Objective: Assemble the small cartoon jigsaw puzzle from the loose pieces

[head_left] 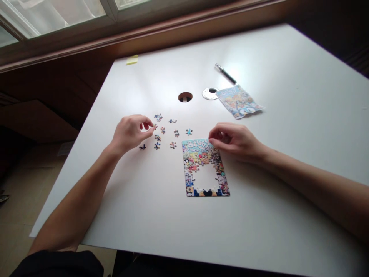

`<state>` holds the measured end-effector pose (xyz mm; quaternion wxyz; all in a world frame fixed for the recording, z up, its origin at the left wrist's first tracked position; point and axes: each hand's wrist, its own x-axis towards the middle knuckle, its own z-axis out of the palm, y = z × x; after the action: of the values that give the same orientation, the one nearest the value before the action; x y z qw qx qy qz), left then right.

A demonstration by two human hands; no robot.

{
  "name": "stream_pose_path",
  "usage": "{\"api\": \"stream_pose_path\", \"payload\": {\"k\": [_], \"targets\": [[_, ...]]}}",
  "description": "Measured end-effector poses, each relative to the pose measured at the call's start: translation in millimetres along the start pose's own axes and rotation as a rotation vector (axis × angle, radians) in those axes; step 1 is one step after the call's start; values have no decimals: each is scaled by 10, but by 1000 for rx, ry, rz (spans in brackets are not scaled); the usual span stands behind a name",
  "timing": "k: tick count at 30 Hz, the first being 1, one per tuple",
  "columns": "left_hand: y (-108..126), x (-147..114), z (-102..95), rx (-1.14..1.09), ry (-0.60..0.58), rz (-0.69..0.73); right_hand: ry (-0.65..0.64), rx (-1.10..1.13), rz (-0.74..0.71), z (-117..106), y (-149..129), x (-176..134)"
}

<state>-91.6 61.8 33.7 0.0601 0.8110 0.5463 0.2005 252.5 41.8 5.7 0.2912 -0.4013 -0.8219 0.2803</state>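
A colourful jigsaw puzzle [188, 179] lies flat on the white table, its border assembled around a gap in the lower middle where the table shows through. My right hand [230, 138] is closed, with thumb and fingertips at the puzzle's top right corner. To the left, my left hand [134, 130] pinches a small puzzle piece [155, 126] at the edge of the loose group. Several loose pieces are scattered beside it, among them a light blue piece [188, 132], an orange-toned piece [173, 145] and a dark piece [142, 147].
Behind my right hand lies a printed packet [240, 102], close to a dark pen [225, 73]. A round cable hole [185, 97] opens in the white table [259, 231], and its metal cover [208, 94] rests nearby. Yellow tape [132, 60] marks the far left corner.
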Motion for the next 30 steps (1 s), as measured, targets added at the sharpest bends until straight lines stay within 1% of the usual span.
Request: {"api": "stream_pose_path", "payload": {"k": [4,8,10,13,14,18,27,30], "targets": [[-261,26,-56,46,9,-90,-21,15,23,-8,31,-1],[-356,31,-92,52,-11,-141,-39,38,50,-2,71,0],[-356,23,-88,40,-36,-137,3,23,91,-1,70,-5],[-327,8,-80,18,-66,-108,109,-32,152,-4,45,-13],[-315,4,-79,11,-73,-98,121,-44,167,-4,33,-15],[-271,-5,-82,-18,-104,-61,86,-41,197,2,-5,-11],[-228,-1,-60,-51,-150,-47,73,-35,167,18,47,-11],[-236,4,-53,-41,-138,-36,61,-34,159,19,55,-14]]}}
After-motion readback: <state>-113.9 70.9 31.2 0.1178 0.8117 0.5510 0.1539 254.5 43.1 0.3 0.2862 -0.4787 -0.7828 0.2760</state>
